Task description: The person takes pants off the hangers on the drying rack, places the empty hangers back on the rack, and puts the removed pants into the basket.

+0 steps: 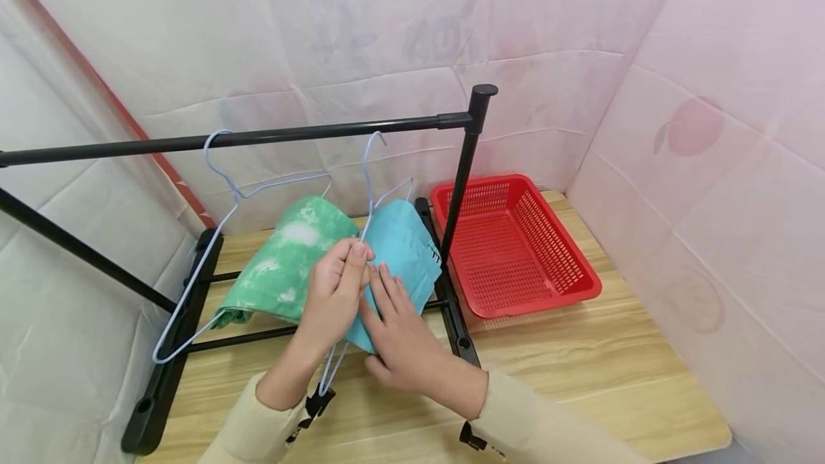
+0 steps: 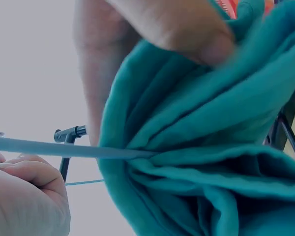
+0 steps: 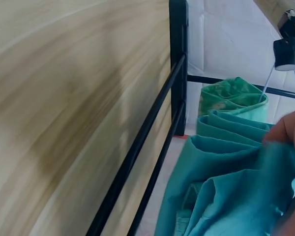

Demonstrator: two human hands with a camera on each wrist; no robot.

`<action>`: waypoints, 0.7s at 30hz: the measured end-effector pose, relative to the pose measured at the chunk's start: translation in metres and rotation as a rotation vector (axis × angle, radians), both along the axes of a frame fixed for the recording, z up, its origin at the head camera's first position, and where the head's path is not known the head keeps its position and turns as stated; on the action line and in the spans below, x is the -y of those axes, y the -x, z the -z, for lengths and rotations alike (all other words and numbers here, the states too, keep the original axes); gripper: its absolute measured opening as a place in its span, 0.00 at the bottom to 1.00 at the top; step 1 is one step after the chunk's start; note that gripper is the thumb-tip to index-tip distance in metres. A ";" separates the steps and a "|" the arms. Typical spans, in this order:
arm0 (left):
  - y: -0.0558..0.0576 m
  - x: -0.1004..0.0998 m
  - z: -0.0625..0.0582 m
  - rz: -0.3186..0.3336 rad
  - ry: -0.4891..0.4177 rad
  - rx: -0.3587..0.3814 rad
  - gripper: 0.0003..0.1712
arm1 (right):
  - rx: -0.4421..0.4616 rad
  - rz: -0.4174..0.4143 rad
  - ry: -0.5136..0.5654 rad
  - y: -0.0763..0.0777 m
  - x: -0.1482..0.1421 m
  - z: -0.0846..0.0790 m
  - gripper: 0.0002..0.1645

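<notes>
At mid-frame, the left grip (image 1: pixel 338 285) is pinching the wire of the blue hanger (image 1: pixel 366 163), while the right grip (image 1: pixel 406 342) is laying straightened fingers on the blue cloth (image 1: pixel 406 235) hanging there. Steadying the wire while smoothing folds evenly seems best.

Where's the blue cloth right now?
Head view, centre: the blue cloth is on a hanger in the left hand, between the green cloth at left and the red basket at right.
</notes>
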State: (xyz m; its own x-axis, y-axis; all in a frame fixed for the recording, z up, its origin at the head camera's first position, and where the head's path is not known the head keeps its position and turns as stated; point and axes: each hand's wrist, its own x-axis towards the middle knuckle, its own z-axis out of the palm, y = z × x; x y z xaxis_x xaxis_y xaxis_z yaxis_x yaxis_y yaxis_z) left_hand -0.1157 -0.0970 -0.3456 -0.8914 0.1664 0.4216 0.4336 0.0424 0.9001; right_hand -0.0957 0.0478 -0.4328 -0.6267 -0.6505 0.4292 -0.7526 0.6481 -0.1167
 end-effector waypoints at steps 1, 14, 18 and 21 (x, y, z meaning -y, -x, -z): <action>0.000 0.000 0.000 -0.001 -0.002 0.004 0.18 | 0.001 0.003 0.008 0.000 0.001 0.002 0.62; -0.002 -0.004 0.001 -0.020 -0.033 0.018 0.17 | -0.005 0.193 0.139 0.002 0.010 0.017 0.77; -0.001 -0.003 0.001 -0.033 -0.037 0.015 0.17 | 0.000 0.185 0.164 0.004 0.009 0.018 0.74; -0.001 -0.003 0.002 -0.038 -0.039 0.007 0.16 | 0.012 0.165 0.179 0.006 0.008 0.018 0.72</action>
State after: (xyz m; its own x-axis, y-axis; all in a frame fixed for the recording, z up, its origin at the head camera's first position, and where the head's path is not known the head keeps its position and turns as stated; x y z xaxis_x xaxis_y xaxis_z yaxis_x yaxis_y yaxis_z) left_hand -0.1149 -0.0935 -0.3472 -0.8999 0.1153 0.4207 0.4258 0.0233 0.9045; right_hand -0.1021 0.0398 -0.4510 -0.7240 -0.4528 0.5204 -0.6358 0.7306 -0.2490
